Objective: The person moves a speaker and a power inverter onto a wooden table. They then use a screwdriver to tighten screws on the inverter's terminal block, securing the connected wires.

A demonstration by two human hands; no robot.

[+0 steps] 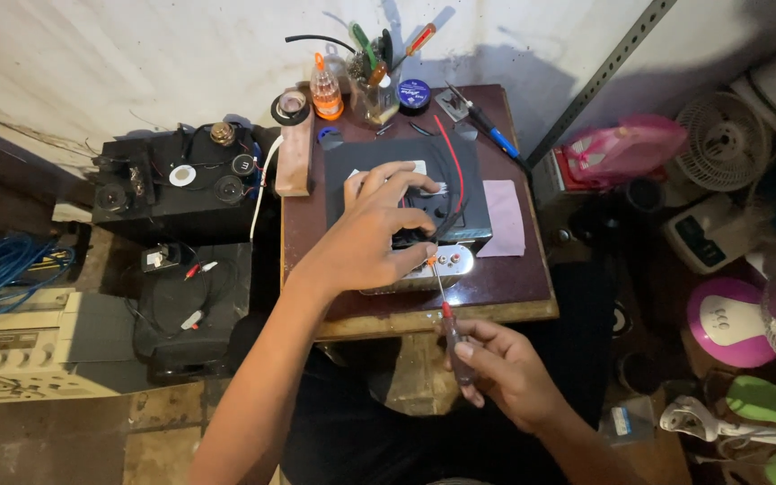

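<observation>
**A:** what are the fingers doing here?

**B:** right hand [496, 368] has its fingers wrapped tight round a red-handled screwdriver [443, 305], tip up against the front face of a small silver-fronted device [424, 269]. left hand [370, 233] lies spread on top of that device, fingers apart, pressing down on it.

**A:** and where's the device sitting?

**B:** on a dark mat [473, 162] near the front edge of a small brown bench [523, 287]. orange bottle [326, 90] and a tape roll [290, 108] at the back, black speaker box [181, 184] off to the left.
</observation>
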